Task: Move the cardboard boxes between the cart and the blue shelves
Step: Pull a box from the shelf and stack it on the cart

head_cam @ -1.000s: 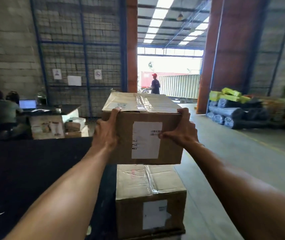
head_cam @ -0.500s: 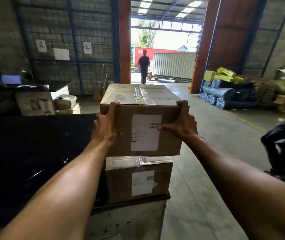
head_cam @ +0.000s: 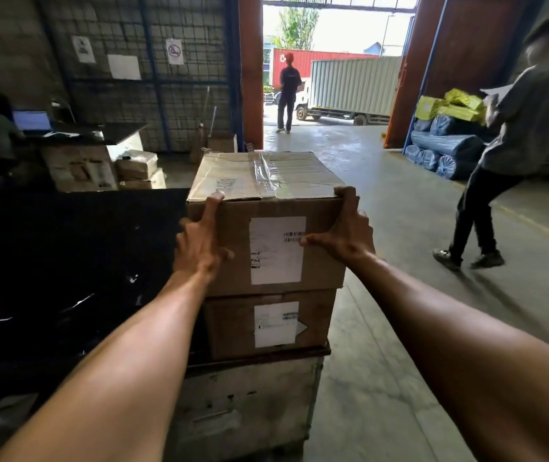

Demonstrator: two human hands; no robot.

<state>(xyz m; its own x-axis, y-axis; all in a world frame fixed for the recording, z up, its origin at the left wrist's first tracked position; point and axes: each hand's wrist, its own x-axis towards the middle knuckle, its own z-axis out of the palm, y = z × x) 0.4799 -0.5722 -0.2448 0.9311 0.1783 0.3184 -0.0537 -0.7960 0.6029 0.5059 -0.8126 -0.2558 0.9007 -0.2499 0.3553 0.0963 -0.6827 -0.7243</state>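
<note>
Lowered since a moment ago, our top box (head_cam: 260, 175) now sits on the lower box (head_cam: 233, 328) atop the grey cart (head_cam: 243, 405). Our left hand (head_cam: 200, 243) and right hand (head_cam: 346, 233) grip its upper front corners.

Warehouse: open loading door (head_cam: 326, 61), container truck (head_cam: 349, 86), stacked rolls (head_cam: 443, 151).

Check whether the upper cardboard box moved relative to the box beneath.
Yes, downward. The top face of the lower box, exposed earlier, is hidden under the upper box; they appear to touch.
</note>
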